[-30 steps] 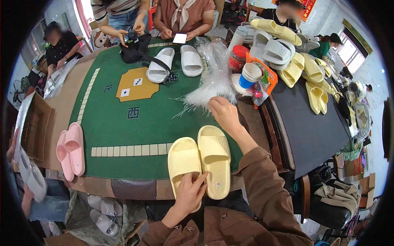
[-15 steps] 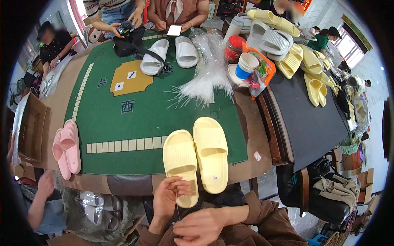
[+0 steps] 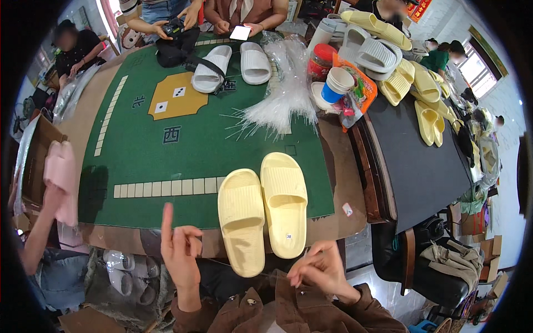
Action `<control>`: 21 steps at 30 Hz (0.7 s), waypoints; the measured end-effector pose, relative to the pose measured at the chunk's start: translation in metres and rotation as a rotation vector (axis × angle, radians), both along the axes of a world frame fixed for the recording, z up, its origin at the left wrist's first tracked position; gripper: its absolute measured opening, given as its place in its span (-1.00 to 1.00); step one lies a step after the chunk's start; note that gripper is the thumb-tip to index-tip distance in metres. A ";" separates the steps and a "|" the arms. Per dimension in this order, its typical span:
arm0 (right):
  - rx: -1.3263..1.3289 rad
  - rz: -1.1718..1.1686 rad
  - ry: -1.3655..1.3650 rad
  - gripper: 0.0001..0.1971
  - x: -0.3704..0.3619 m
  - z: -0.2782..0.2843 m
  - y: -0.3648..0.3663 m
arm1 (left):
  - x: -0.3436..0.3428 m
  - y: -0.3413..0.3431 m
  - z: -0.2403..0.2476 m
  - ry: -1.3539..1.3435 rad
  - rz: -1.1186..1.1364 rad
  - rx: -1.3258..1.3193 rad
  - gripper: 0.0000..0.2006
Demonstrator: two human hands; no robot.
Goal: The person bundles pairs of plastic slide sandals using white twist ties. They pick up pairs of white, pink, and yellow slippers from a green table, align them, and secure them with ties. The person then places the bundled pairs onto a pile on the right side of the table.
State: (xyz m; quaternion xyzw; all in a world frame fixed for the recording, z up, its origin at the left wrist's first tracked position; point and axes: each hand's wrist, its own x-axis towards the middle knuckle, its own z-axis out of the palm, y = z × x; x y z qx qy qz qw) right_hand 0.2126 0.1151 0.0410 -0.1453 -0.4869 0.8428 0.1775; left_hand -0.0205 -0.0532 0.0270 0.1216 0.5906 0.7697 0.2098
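Note:
A pair of pale yellow slide slippers [image 3: 241,208] lies at the table's near edge, toes pointing away, the right one [image 3: 284,205] slightly farther forward. My left hand [image 3: 182,252] is raised left of them, its index finger stretched up and the others loosely bent. Nothing clearly shows in it. Right of the slippers' heels, my right hand [image 3: 322,269] pinches a thin clear strand that is barely visible against my brown clothing. Neither hand touches the slippers. A bundle of similar clear plastic strands [image 3: 277,111] spreads across the green mat [image 3: 222,150].
At the left, another person's hand [image 3: 53,200] holds pink slippers [image 3: 60,172] beside a cardboard box [image 3: 39,150]. White slippers [image 3: 256,64] lie at the far side. A paper cup [image 3: 337,83], red-lidded jar [image 3: 322,60] and piled slippers [image 3: 397,83] stand right.
My hands have moved apart, the left one up and leftward, the right one to the right. Another person's hand has lifted the pink slippers off the table toward the box.

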 end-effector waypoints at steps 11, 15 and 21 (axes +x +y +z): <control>0.570 -0.061 -0.455 -0.74 -0.036 -0.036 0.042 | 0.073 0.007 -0.020 0.370 -0.549 -0.528 -0.92; 1.214 -0.123 -0.405 -0.59 -0.058 -0.038 0.046 | 0.064 0.021 -0.016 0.498 -0.492 -0.608 -0.89; 1.193 -0.063 -0.423 -0.62 -0.084 -0.049 0.055 | 0.053 0.058 -0.024 1.012 -0.357 -0.676 -0.47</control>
